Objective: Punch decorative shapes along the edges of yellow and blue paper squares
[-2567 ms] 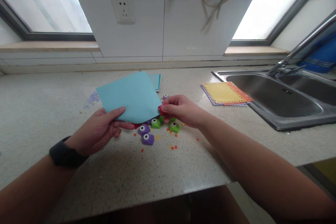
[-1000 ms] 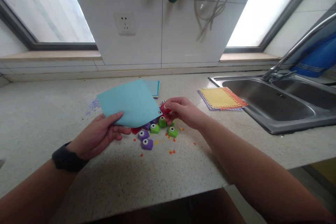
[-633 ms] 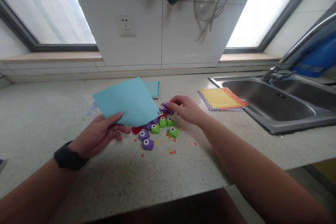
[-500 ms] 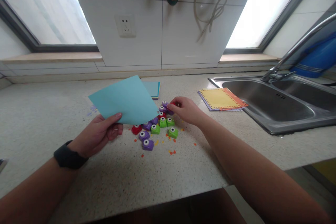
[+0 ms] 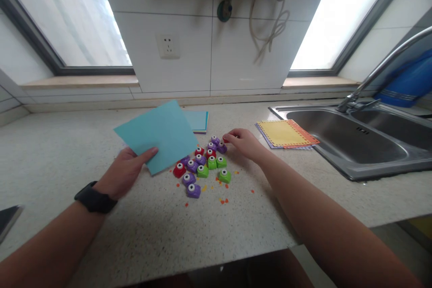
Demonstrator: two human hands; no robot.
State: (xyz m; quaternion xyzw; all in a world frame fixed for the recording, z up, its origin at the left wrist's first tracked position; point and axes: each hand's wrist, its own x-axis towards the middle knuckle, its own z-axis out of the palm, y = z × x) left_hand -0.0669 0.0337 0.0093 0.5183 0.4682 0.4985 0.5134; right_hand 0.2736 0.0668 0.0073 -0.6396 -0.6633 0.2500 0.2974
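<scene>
My left hand (image 5: pixel 125 170), with a dark band at the wrist, pinches the lower left edge of a light blue sheet of paper (image 5: pixel 164 132), thumb on top. The sheet is raised and tilted above the counter. My right hand (image 5: pixel 245 144) has its fingers closed on a small red craft punch (image 5: pixel 225 138), mostly hidden by the fingertips. Left of that hand lies a cluster of purple, red and green punches, among them a purple craft punch (image 5: pixel 193 191) in front and a green craft punch (image 5: pixel 224 175). The sheet overlaps some of them.
Orange and yellow paper bits (image 5: pixel 224 201) are scattered on the speckled counter (image 5: pixel 151 234). Behind the punches lies a stack of blue paper (image 5: pixel 199 120). To the right are yellow and orange sheets with punched borders (image 5: pixel 281 132), beside a steel double sink (image 5: pixel 347 162).
My right hand has drawn slightly right, away from the cluster, with the red craft punch showing at its fingertips. The blue sheet has turned, uncovering more punches. The camera view has tilted up a little.
</scene>
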